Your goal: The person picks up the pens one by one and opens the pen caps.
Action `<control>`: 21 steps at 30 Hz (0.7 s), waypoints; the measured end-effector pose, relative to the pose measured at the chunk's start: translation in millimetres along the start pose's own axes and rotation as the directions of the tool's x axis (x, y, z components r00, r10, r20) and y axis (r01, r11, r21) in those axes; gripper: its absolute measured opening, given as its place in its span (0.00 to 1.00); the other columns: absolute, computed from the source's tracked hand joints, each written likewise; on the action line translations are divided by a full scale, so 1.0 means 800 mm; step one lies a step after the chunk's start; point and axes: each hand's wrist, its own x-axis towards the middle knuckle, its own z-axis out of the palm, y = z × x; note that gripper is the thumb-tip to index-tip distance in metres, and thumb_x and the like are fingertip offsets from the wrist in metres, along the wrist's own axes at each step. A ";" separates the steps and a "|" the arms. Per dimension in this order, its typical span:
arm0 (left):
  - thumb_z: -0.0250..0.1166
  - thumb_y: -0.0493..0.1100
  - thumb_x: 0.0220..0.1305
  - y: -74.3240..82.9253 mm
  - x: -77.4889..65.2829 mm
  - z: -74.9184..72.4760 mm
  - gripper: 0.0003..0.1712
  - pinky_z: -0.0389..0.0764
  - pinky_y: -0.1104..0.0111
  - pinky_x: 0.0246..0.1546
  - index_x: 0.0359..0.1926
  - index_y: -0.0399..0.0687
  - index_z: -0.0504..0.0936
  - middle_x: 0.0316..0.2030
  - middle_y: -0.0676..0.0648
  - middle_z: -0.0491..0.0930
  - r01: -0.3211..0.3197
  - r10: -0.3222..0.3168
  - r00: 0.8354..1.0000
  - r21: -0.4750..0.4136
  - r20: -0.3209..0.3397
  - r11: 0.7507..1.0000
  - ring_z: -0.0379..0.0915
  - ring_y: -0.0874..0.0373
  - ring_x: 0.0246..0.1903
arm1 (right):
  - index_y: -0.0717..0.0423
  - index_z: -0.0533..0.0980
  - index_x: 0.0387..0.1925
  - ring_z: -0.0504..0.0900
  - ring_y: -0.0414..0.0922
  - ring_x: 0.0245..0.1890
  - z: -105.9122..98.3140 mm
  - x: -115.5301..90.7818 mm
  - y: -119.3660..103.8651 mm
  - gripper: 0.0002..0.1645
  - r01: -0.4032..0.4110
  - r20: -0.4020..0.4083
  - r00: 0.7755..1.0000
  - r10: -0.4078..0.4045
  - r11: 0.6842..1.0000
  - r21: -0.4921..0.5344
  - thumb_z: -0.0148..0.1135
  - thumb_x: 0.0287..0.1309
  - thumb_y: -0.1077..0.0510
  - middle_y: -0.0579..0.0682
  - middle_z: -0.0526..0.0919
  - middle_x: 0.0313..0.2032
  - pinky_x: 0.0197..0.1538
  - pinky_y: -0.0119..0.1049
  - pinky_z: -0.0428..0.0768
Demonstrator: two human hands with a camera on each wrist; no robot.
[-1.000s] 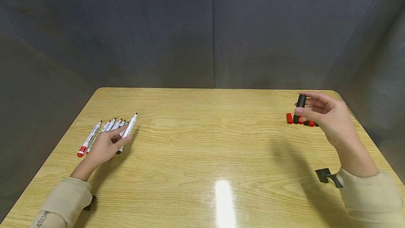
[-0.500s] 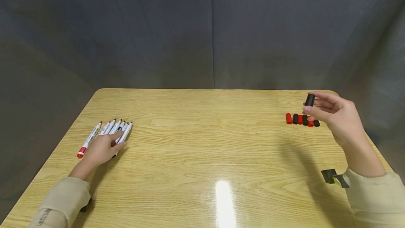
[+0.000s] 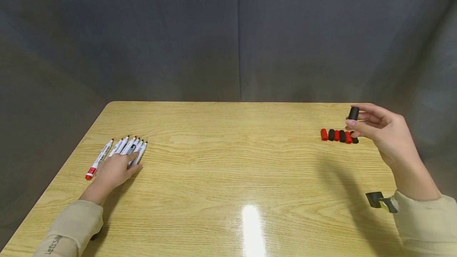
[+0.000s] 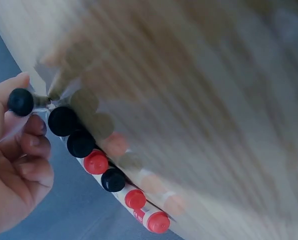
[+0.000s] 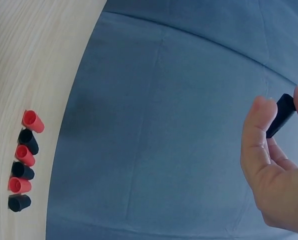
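At the left of the table, my left hand [image 3: 113,171] reaches over a slanted row of uncapped white markers [image 3: 127,146]. In the left wrist view its thumb and forefinger pinch one marker by its body, the black end [image 4: 21,102] pointing at the camera, at the end of the row. Red and black marker ends [image 4: 95,162] line up beside it. On the right, my raised right hand [image 3: 389,136] pinches a black marker cap [image 3: 353,113] between thumb and fingers. Below that hand lies a row of alternating red and black caps [image 3: 336,135].
The wooden table [image 3: 221,177] fills the lower head view, with a bright glare streak near its front. Dark curtains [image 3: 178,43] stand behind its back edge and at both sides. Dark wrist-camera pieces [image 3: 375,199] show at the right sleeve.
My left hand has lowered the marker from a tilted, raised position to the right end of the marker row. My right hand, still holding the black cap, has moved slightly right, uncovering the cap row.
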 end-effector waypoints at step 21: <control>0.63 0.43 0.57 0.032 -0.016 -0.037 0.20 0.57 0.71 0.13 0.49 0.36 0.79 0.09 0.58 0.64 -0.123 0.038 0.915 -0.187 -0.402 0.975 0.53 0.67 0.11 | 0.47 0.77 0.44 0.82 0.39 0.29 -0.045 0.003 0.014 0.24 -0.138 -0.044 0.990 0.134 0.984 -0.109 0.63 0.48 0.73 0.44 0.80 0.32 0.29 0.27 0.78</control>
